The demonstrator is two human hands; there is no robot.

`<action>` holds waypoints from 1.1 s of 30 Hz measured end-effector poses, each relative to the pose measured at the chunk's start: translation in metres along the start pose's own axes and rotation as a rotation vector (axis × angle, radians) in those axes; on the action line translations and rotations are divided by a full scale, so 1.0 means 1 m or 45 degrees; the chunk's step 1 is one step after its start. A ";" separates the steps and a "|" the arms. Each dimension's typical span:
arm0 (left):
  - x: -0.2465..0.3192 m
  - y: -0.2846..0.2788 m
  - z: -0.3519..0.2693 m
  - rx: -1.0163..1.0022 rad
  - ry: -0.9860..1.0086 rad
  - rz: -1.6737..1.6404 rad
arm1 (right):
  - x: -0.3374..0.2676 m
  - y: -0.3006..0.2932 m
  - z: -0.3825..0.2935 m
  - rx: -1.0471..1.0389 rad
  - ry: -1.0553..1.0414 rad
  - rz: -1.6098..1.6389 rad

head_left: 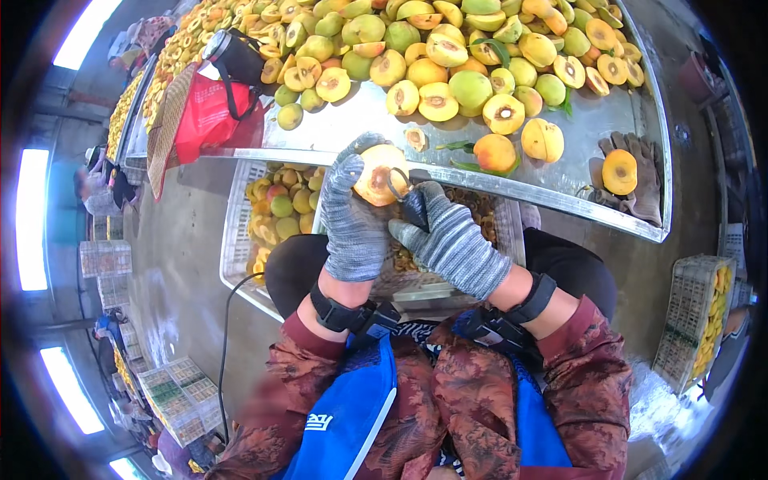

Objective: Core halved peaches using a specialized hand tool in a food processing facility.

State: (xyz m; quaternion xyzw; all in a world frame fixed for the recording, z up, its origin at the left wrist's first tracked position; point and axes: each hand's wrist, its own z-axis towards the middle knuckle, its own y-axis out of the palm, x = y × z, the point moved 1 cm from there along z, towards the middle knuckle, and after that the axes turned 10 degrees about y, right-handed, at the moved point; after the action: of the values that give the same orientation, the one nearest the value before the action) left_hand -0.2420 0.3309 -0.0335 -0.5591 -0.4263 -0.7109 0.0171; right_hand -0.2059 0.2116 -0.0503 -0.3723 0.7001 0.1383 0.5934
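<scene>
My left hand [355,216], in a grey striped knit glove, holds a halved yellow peach [378,171] with its cut face towards me. In my right hand [459,240], gloved alike, is a pitting tool [415,207] with a black handle and a thin looped metal blade. The loop lies against the peach's brown centre. Both hands are just before the front edge of a metal table [336,129]. On it, close beyond my hands, lie a peach pit piece [416,139] and several loose peaches. A crate [510,225] with brown scraps sits below my hands, partly hidden by them.
A large heap of whole and halved peaches [426,72] covers the table's back. Left are a red bag [210,114], a straw hat [165,129] and a black cup [237,57]. Brown gloves [645,174] lie right. A peach crate [237,225] stands below; a cable [225,348] hangs left.
</scene>
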 end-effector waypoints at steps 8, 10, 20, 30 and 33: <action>-0.003 0.009 -0.011 0.006 0.100 0.005 | -0.001 0.004 0.000 -0.019 0.038 -0.177; -0.005 0.012 -0.012 0.056 0.113 0.001 | 0.001 0.007 -0.001 -0.027 0.043 -0.155; -0.005 0.007 -0.020 -0.039 0.308 0.346 | 0.004 0.008 -0.003 -0.101 0.020 -0.154; 0.000 0.005 -0.022 -0.060 0.410 0.496 | -0.006 0.005 -0.009 -0.168 -0.169 -0.104; 0.002 -0.005 -0.021 -0.060 0.444 0.595 | -0.003 0.007 -0.013 -0.200 -0.096 -0.082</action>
State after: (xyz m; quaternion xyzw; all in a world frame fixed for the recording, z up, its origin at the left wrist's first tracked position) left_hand -0.2620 0.3221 -0.0351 -0.5118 -0.2598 -0.7828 0.2404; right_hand -0.2201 0.2086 -0.0461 -0.4344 0.6519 0.1876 0.5925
